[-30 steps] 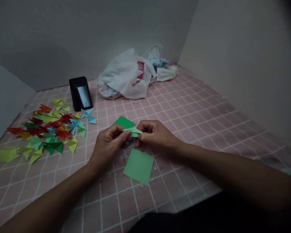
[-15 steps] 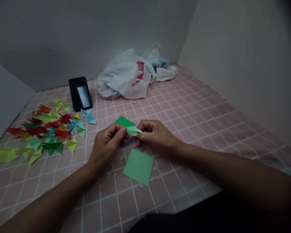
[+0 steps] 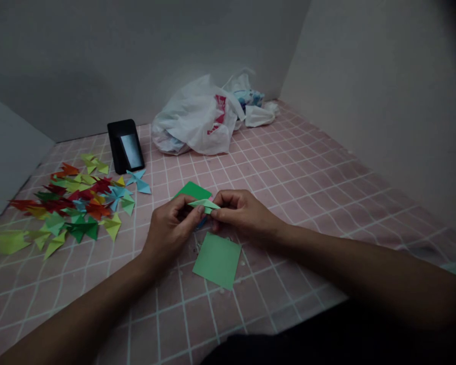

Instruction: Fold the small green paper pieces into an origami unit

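Note:
A small light-green folded paper [image 3: 205, 204] is pinched between both hands above the cloth. My left hand [image 3: 173, 223] grips its left side, thumb on the near face. On its right end, my right hand [image 3: 237, 210] closes with thumb and curled fingers. Just below the hands lies a flat light-green paper square [image 3: 217, 260]. Behind them is a darker green paper [image 3: 193, 189], partly covered by my left fingers. A bit of blue shows under the hands, too hidden to name.
Several folded paper figures [image 3: 85, 195] in red, yellow, green and blue are spread at the left. A black phone-like device [image 3: 124, 147] leans behind them. White plastic bags [image 3: 197, 116] sit at the back on the pink checked cloth [image 3: 289, 167], with walls around.
The folded paper has turned slightly in my fingers and more of its left end shows. My left thumb has shifted a little right and down along it.

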Motion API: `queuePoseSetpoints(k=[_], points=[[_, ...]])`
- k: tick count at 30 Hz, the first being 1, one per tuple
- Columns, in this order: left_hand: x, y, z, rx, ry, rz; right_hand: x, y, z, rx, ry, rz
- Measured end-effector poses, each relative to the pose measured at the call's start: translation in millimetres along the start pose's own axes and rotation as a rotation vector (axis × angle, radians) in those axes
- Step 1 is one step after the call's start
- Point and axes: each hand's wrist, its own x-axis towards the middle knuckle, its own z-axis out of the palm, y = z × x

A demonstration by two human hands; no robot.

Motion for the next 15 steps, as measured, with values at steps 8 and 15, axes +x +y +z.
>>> queuePoseSetpoints(k=[8, 15], points=[[0.7, -0.7, -0.3, 0.123, 0.049, 0.077, 1.3, 3.8, -3.6, -0.006, -0.032, -0.057], [-0.4, 0.0, 1.0, 0.196, 0.096, 0.112, 0.7, 2.3, -1.8, -0.036, -0.001, -0.041]])
